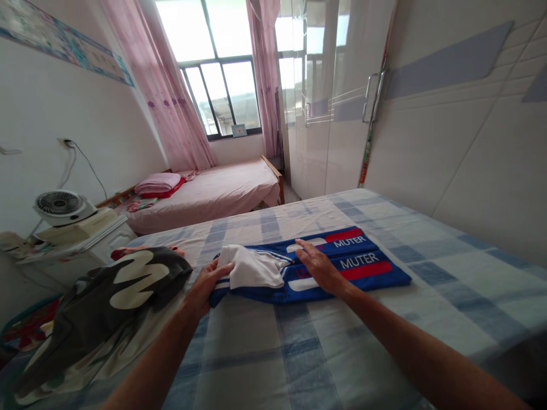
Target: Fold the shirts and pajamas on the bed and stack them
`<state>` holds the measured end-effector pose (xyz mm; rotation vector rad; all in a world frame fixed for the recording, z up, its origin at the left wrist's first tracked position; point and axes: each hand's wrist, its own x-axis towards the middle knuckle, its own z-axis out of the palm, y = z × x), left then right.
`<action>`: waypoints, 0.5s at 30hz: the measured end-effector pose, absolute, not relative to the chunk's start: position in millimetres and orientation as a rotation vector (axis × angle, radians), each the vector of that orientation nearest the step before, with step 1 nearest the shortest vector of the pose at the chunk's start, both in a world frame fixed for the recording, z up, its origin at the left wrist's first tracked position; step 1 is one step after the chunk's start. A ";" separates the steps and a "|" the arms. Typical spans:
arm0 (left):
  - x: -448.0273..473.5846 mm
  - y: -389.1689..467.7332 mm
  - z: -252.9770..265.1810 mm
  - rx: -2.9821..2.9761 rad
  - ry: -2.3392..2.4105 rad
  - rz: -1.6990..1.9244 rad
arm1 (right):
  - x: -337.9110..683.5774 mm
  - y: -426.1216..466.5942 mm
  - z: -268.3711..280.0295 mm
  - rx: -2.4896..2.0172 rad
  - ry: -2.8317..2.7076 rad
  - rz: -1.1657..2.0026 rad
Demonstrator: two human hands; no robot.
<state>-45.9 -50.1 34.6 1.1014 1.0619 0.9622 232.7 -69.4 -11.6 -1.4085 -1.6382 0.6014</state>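
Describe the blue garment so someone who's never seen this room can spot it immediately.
Find the blue-and-white checked sheet in the foreground. On it lies the blue garment, its left end in the left hand, its middle under the right hand. Unlike the dark garment to its left, it shows white MUTER lettering twice.

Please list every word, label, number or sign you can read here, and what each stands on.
"MUTER": far half of the blue garment.
"MUTER": again, near half of it.
Red letters by the right hand: partly covered, unreadable.
Cream shape on the dark garment: cannot tell if it is a letter.
Wall poster: too blurred.
Windowsill frame: too small.
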 end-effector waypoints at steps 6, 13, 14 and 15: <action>46.2 -26.7 83.3 1.361 0.793 0.897 | 306.1 -63.1 8.5 -1.185 -0.896 1.257; 153.6 -16.8 79.7 1.955 0.562 0.789 | 371.5 -71.3 13.4 -1.175 -0.637 1.455; 155.6 -16.6 69.1 2.015 0.625 0.796 | 376.4 -73.4 11.8 -1.181 -0.641 1.473; 154.2 -16.6 57.0 2.059 0.712 0.795 | 380.0 -75.4 10.3 -1.189 -0.653 1.496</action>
